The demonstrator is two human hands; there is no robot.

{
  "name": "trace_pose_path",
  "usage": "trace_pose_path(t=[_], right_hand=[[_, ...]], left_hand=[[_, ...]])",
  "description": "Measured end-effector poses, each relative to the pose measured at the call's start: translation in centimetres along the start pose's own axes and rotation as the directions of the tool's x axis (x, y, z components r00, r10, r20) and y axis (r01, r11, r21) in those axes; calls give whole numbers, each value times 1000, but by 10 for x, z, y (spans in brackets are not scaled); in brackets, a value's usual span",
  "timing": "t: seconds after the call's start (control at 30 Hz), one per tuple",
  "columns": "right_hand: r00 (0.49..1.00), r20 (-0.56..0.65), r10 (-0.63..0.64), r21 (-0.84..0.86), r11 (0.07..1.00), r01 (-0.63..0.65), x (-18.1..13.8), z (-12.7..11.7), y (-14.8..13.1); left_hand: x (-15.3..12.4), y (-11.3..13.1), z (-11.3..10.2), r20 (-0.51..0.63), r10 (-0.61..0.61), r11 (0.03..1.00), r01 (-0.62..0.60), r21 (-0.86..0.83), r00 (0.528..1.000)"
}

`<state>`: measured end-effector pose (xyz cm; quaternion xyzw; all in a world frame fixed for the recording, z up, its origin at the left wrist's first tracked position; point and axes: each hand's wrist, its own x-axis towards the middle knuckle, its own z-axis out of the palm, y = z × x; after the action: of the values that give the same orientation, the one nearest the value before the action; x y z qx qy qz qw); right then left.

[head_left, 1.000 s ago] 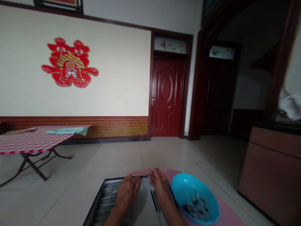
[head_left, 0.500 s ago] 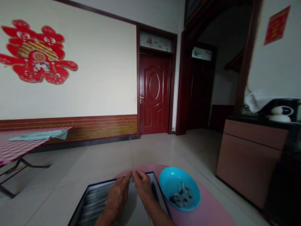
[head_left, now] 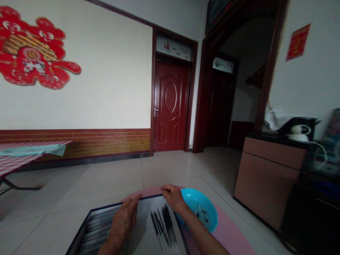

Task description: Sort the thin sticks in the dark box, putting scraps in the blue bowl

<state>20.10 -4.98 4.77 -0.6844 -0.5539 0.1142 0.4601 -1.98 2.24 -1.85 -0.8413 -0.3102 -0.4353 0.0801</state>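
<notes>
My left hand (head_left: 123, 216) is over the left part of a dark-rimmed tray (head_left: 106, 206), its fingers pressed together and pointing at the far rim. My right hand (head_left: 173, 198) is above the tray's far right corner beside the bowl, its fingers curled into a pinch. Whatever either hand holds is too small to make out. Slim dark pen-like sticks (head_left: 162, 225) lie on the tray's pale right half. Blurred rows of greyish slender things (head_left: 97, 228) fill the left side. A blue bowl (head_left: 190, 194) contains small clear and black pieces (head_left: 202, 214), partly hidden by my right forearm.
Tray and bowl rest on a round pink tabletop (head_left: 228, 237). A checked table (head_left: 21, 163) with a pale green cloth (head_left: 34, 150) stands at left. To the right is a brown cabinet (head_left: 268, 177). A red door (head_left: 171, 106) is across the tiled floor.
My hands, close together before, are now apart. The right one has moved right towards the bowl, uncovering the dark sticks. The view has turned slightly right.
</notes>
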Motion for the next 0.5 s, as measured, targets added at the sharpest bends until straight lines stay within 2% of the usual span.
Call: trace_pose_path(t=[0.13,0.23,0.33,0.5], right_hand=[[994,36,99,-271,959,-86,3,-64,46],[984,61,166,-439,890,-123,0,-97,72],[972,113,205,-543,832,-112,-4,-112,86],[944,214,251,-643,764,-57,-12,-110,94]], left_hand=[[0,0,3,-20,23,999,-22,38,1000],[0,1,5,-21,6,999,-5,39,1000],[-1,2,6,-13,10,999,-10,37,1000],[-3,1,4,-12,20,997,-19,68,1000]])
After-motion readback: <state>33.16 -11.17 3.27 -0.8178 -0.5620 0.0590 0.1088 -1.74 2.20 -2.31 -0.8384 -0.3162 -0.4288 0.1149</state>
